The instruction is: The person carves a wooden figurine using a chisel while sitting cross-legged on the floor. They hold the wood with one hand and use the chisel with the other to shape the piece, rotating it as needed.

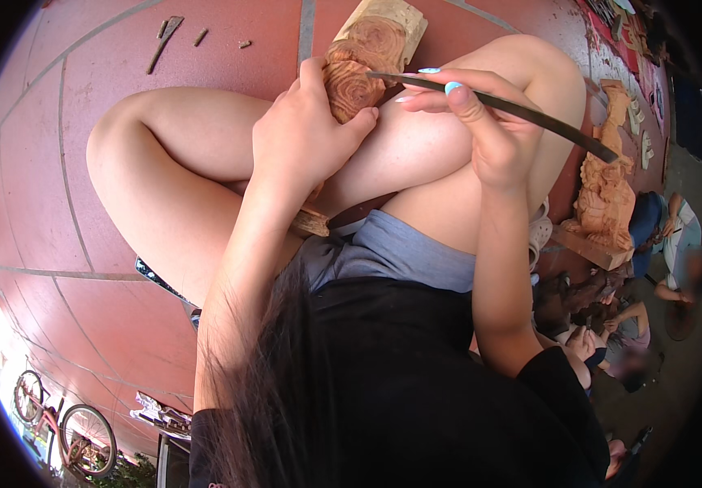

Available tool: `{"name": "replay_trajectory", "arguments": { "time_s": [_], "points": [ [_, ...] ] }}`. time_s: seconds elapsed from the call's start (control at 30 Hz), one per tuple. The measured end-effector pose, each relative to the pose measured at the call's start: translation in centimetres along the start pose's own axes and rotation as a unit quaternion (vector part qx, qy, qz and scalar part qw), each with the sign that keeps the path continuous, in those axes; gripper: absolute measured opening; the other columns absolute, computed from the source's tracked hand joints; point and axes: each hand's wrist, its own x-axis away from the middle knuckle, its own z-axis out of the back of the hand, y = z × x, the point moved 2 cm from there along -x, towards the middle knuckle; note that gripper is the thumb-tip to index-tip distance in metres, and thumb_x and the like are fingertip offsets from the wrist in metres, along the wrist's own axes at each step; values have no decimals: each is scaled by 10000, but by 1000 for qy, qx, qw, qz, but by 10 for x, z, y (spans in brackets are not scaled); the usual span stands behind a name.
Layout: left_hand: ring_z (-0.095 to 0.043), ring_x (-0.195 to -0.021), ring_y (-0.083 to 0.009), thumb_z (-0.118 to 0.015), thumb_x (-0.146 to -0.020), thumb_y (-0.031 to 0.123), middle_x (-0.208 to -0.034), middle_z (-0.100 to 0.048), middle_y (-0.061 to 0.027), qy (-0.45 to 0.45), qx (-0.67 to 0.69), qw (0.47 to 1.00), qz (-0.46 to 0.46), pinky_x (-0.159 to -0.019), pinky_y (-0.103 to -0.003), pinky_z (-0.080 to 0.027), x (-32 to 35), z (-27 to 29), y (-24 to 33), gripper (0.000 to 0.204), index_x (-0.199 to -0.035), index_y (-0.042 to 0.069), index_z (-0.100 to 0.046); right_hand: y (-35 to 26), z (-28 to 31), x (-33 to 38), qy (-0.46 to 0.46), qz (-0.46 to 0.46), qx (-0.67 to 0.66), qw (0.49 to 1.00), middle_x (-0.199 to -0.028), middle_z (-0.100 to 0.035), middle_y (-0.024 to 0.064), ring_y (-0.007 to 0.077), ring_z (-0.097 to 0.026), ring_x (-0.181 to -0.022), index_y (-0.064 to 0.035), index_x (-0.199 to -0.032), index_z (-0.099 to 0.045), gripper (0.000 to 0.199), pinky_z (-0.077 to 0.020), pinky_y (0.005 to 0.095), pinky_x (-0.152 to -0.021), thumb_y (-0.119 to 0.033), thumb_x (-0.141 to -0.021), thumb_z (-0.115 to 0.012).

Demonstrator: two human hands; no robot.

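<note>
The left hand (302,134) wraps its fingers around the reddish carved wooden block (363,65), while the right hand (481,122) fingers pinch the long dark carving tool (522,114), tip pointing left onto it.

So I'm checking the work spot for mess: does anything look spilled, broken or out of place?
Only a few wood slivers lie loose on the red tiled floor, beyond the knees. The carved wood block in the left hand and the dark carving tool in the right hand look intact.

Carving (365,67): pale brown wood block with rose relief, tilted on my knee, gripped in my left hand (302,134).
Chisel (514,110): thin dark blade, pinched in my right hand (481,122), tip on the roses.
</note>
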Motion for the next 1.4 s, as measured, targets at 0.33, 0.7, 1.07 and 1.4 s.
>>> {"name": "replay_trajectory", "arguments": {
  "time_s": [0.33, 0.7, 1.07, 1.4],
  "points": [
    [-673, -1091, -410, -470, -1010, 533, -1119, -712, -244, 39, 55, 998, 20, -924, -483, -508, -6, -3, -10, 577, -1361, 75, -489, 0, -1, -1, 3, -4, 7, 1000, -931, -739, 202, 286, -762, -857, 101, -1101, -672, 211, -611, 325, -790, -78, -993, -646],
    [-692, -1097, -384, -642, -805, 689, -1097, -727, -245, -30, 33, 996, 71, -959, -444, -519, -25, 5, -9, 884, -1338, -7, -538, 0, 0, 0, 11, -19, -2, 1000, -935, -738, 195, 283, -759, -857, 108, -1093, -669, 203, -612, 326, -785, -65, -989, -648],
    [-696, -1076, -396, -650, -783, 715, -1088, -719, -267, -11, 38, 999, 23, -935, -446, -532, -18, -2, -13, 913, -1319, -21, -576, 2, -1, -1, 18, -12, -39, 999, -947, -728, 194, 294, -754, -861, 120, -1081, -662, 188, -627, 355, -801, -38, -980, -653],
    [-659, -1160, -370, -576, -903, 638, -1172, -706, -239, -12, 19, 996, 86, -998, -422, -489, -11, 11, 2, 742, -1346, 44, -616, 4, 4, -2, 55, 43, 141, 987, -901, -748, 146, 215, -737, -793, 74, -1025, -716, 141, -588, 288, -730, -29, -928, -714]
  ]
}}
